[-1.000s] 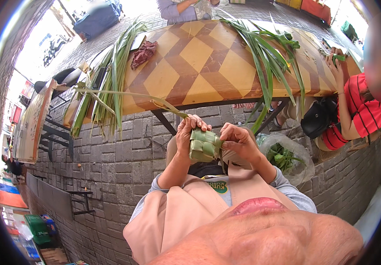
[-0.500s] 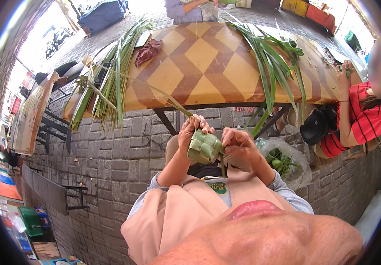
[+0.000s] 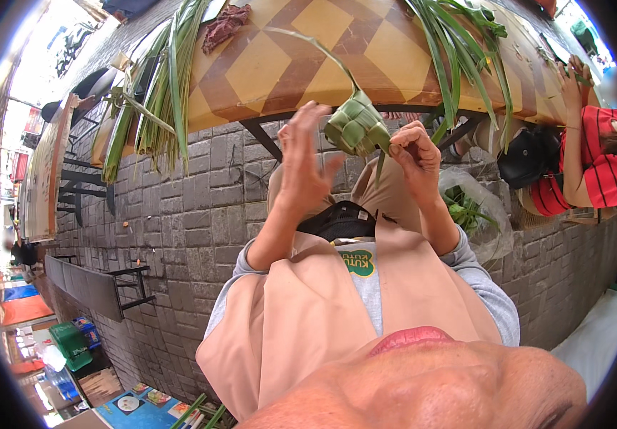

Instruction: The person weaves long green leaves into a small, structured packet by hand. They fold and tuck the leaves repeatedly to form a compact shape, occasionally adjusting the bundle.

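Note:
A woven palm-leaf pouch [image 3: 357, 129], green and diamond-shaped, hangs in the air before the table's near edge. One long leaf strip curves up from its top over the table, and a shorter tail hangs below. My right hand [image 3: 415, 146] pinches the pouch's lower right corner. Just left of the pouch is my left hand [image 3: 302, 157], its fingers apart and slightly blurred, holding nothing.
The checkered table [image 3: 287, 75] bears palm-leaf bundles at left [image 3: 169, 93] and right [image 3: 458, 57], plus a dark red cloth [image 3: 226, 27]. A plastic bag of leaves [image 3: 476, 214] stands right of my knees. A person in red [image 3: 605, 154] sits at far right, hands raised.
My left hand has let go of the pouch and opened beside it. The pouch has risen and turned with my right hand. The view has tilted down.

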`<act>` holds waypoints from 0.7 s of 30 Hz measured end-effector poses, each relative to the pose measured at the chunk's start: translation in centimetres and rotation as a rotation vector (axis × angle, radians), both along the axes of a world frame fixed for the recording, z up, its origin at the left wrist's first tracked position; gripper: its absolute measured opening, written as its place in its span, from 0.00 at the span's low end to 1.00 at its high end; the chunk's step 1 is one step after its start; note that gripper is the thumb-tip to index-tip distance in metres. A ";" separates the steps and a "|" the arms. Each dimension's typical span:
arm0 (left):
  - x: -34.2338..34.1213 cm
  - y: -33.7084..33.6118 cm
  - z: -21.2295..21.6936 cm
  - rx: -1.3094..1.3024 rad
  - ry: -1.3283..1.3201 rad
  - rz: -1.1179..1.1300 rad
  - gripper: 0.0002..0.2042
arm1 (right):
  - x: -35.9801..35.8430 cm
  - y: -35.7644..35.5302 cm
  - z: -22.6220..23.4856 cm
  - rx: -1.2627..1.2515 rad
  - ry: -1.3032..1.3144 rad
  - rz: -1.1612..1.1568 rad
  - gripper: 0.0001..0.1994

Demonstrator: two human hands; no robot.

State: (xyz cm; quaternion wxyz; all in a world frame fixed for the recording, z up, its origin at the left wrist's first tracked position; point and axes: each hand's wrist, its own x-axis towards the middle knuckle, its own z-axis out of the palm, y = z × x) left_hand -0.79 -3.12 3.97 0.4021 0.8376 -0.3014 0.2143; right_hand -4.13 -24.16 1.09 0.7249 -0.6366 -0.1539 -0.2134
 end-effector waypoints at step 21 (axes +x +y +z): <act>3.6 -1.5 -3.0 -0.208 0.702 -0.621 0.33 | 2.2 1.4 0.6 -0.013 0.288 0.158 0.07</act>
